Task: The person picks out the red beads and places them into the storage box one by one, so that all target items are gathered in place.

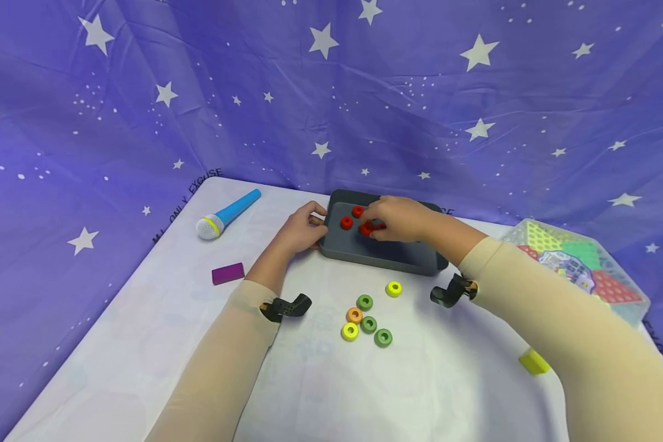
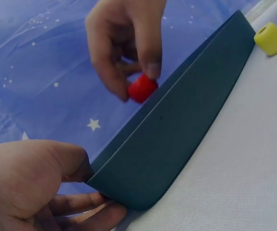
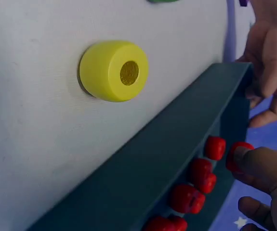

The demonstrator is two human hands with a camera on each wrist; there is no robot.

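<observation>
A dark grey rectangular tray [image 1: 383,263] stands at the back of the table, with several red beads [image 1: 346,223] inside. My left hand [image 1: 301,230] grips its left end. In the left wrist view the thumb lies at the rim and the other fingers reach under the corner. Over the tray, my right hand [image 1: 400,218] pinches a red bead [image 2: 143,88] between thumb and finger. The right wrist view shows this held bead beside a row of red beads [image 3: 187,198] in the tray, partly hidden by the tray's wall.
Green, yellow and orange beads [image 1: 355,315] lie in front of the tray, one yellow bead [image 3: 114,71] closer to it. At left are a toy microphone [image 1: 229,215] and a purple block [image 1: 228,274]. A clear bead box [image 1: 580,258] and a yellow block [image 1: 534,362] are at right.
</observation>
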